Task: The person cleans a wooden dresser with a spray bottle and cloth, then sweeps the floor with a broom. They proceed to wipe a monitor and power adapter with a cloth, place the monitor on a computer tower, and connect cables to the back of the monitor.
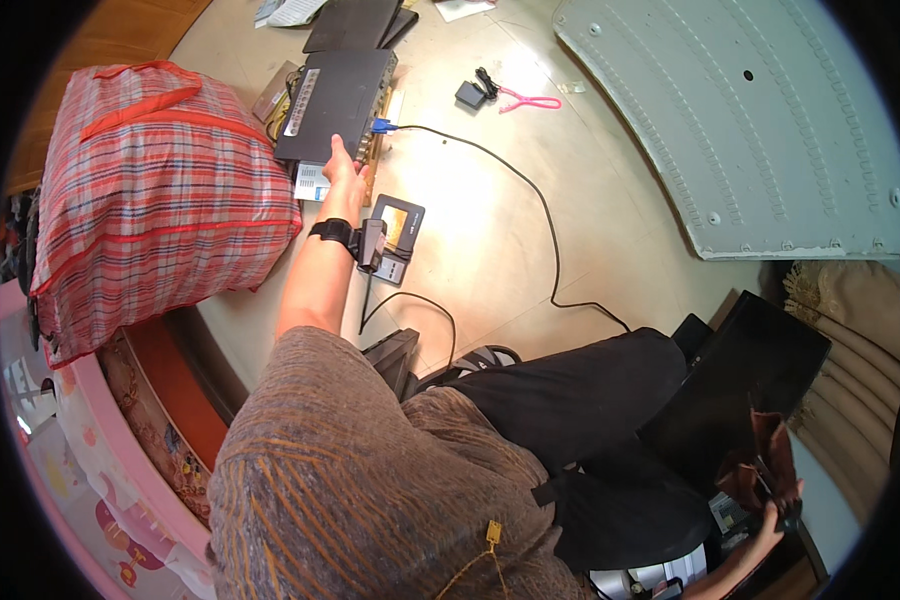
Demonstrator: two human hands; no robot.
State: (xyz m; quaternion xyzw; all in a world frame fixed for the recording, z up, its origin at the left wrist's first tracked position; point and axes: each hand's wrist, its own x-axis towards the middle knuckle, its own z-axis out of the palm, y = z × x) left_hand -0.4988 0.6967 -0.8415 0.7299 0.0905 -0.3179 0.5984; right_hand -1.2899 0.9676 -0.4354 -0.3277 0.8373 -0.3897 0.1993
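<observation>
My left hand (345,172) reaches far out and grips the near corner of a black video recorder box (337,105). Its thumb lies on the lid, its fingers along the connector panel. A blue VGA plug (382,126) sits at that panel, with a black cable (529,176) running across the floor. Just below the hand lies a small black device with a lit screen (397,229). At the lower right, my right hand (784,517) holds a dark red-brown, folded, leather-like piece (765,469); a thin dark rod shows there, blurred. Beside it stands a black flat panel (742,375), perhaps a monitor.
A plaid bag (172,202) bulges at left. A black adapter (471,94) and pink-handled pliers (529,100) lie on the tiles (480,225). A pale ribbed metal panel (757,135) fills the upper right. A strapped device (371,244) rides on my left wrist, trailing a cable.
</observation>
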